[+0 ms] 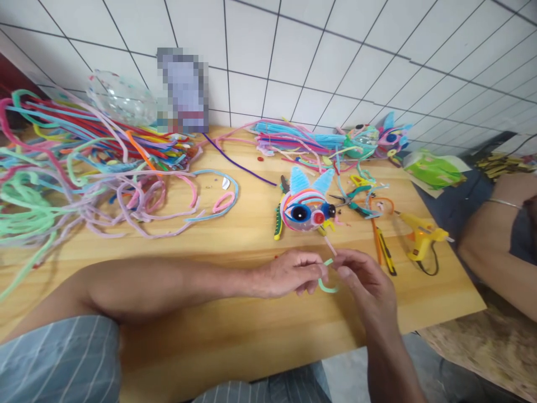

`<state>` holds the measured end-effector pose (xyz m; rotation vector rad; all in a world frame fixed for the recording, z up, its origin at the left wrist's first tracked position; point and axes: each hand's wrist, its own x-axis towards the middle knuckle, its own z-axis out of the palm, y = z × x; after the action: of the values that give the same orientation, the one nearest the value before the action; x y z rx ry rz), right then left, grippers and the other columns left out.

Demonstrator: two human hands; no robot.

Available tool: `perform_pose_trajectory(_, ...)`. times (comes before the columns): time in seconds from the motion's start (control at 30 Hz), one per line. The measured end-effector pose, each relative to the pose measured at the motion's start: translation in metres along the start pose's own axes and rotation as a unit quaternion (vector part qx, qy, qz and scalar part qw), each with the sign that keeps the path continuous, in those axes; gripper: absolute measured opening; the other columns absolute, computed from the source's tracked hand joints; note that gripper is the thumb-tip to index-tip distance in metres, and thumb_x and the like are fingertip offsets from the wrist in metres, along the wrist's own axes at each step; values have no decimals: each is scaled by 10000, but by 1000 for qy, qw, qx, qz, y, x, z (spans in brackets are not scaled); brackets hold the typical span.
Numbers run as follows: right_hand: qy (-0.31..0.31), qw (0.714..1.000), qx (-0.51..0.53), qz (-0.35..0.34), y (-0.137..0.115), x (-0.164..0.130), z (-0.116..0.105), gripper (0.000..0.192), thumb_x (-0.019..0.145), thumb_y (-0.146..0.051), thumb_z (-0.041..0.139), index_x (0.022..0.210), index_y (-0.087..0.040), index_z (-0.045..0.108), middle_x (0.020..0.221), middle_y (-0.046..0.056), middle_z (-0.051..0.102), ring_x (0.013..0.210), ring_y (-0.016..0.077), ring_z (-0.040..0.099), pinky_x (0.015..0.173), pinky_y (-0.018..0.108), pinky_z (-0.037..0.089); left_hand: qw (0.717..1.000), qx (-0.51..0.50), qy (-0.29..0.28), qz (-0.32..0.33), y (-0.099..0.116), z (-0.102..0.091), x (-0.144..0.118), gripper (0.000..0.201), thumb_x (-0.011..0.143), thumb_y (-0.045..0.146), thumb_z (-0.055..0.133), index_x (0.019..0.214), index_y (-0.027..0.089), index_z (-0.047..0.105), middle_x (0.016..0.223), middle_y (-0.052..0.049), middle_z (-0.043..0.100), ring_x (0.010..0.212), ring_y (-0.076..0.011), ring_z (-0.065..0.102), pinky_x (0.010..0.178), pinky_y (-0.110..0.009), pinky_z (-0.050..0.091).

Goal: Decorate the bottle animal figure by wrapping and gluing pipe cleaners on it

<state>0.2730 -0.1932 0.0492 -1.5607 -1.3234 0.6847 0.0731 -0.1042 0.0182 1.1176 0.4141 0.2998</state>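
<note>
My left hand (289,274) and my right hand (364,277) meet above the wooden table (235,330), pinching a short light-green pipe cleaner (327,285) bent into a loop between them. Just behind the hands stands a pipe-cleaner animal head (306,207) with blue ears, a large black-and-blue eye and a red nose. A pink stick (329,245) runs from it toward my fingers.
A big tangle of coloured pipe cleaners (75,162) covers the left of the table. Pliers (354,201), a yellow utility knife (384,249) and a yellow glue gun (422,238) lie to the right. A second pipe-cleaner figure (390,140) sits at the back. Another person's arm (495,246) rests at the right edge.
</note>
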Motion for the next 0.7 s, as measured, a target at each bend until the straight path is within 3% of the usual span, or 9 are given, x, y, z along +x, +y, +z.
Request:
perform_pose_trajectory(0.2, -39, 998, -32, -35, -2, 6, 7, 131, 963, -421, 790, 951, -295, 823, 844, 10, 769, 756, 186, 727, 713, 314, 592, 999, 54, -4, 0, 7, -1, -1, 324, 1060, 467, 583, 937, 177, 660, 703, 59, 552, 607, -79, 463, 600, -228, 367)
perform_pose_trajectory(0.33, -22, 997, -51, -46, -2, 10, 5, 119, 968, -375, 772, 896, -285, 802, 834, 10, 777, 763, 189, 729, 727, 316, 594, 992, 108, 54, 25, 19, 5, -7, 269, 1038, 381, 601, 871, 173, 640, 718, 54, 525, 662, -92, 446, 622, -230, 344)
perform_pose_trajectory(0.47, -1, 996, -52, -73, -10, 16, 3, 69, 965, -348, 780, 930, -298, 812, 859, 3, 783, 778, 189, 728, 756, 326, 595, 964, 207, 130, 105, 32, 9, -14, 291, 1048, 340, 580, 811, 173, 608, 703, 42, 510, 681, -102, 461, 649, -238, 369)
perform_pose_trajectory(0.63, 37, 994, -26, -102, -25, 27, 7, 45, 983, -304, 770, 947, -313, 794, 902, -4, 781, 831, 195, 729, 847, 364, 602, 930, 256, 182, 191, 55, 7, -17, 156, 1033, 308, 605, 1003, 181, 690, 691, 60, 559, 621, -81, 494, 622, -216, 391)
perform_pose_trajectory(0.7, 44, 992, -25, -119, -30, 33, 8, 49, 985, -310, 771, 939, -309, 788, 902, 2, 781, 835, 205, 728, 880, 394, 605, 914, 285, 200, 207, 68, 4, -18, 109, 1014, 267, 614, 995, 183, 682, 675, 69, 574, 596, -68, 499, 608, -201, 393)
